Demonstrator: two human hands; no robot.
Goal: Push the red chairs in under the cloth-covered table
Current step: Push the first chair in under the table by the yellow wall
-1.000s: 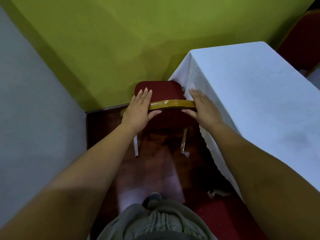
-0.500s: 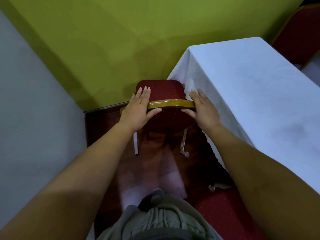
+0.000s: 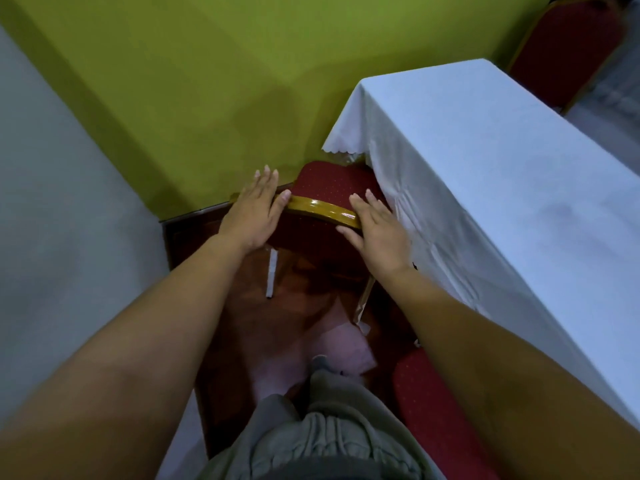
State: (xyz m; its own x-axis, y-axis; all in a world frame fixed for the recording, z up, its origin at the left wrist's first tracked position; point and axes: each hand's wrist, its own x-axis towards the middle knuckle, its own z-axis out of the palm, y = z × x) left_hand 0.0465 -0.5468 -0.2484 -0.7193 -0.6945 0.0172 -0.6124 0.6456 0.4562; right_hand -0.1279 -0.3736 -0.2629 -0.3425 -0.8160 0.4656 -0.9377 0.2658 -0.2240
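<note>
Green wall (image 3: pixel 173 81) far, grey wall (image 3: pixel 52 202) left, dark glossy floor (image 3: pixel 242 323) between. Worktop (image 3: pixel 502 150) on right under white cloth (image 3: pixel 422 230), scalloped hem hanging at far corner. Chair (image 3: pixel 329 185) at that far corner, far right part of red seat hidden by the hem, right side just beside the cloth. Left hand (image 3: pixel 252 216) flat on left end of gold rail (image 3: pixel 318 206), fingers straight, thumb along the rail. Right hand (image 3: pixel 377 233) flat on right end, fingers straight, just beside the cloth. Both hands uncurled. Pale back leg (image 3: pixel 272 275) below left hand. Second chair (image 3: pixel 436 417) near right, seat edge against the cloth. Third chair (image 3: pixel 568 46) far right, beyond the worktop. Grey trousers (image 3: pixel 329 445) at near edge.
</note>
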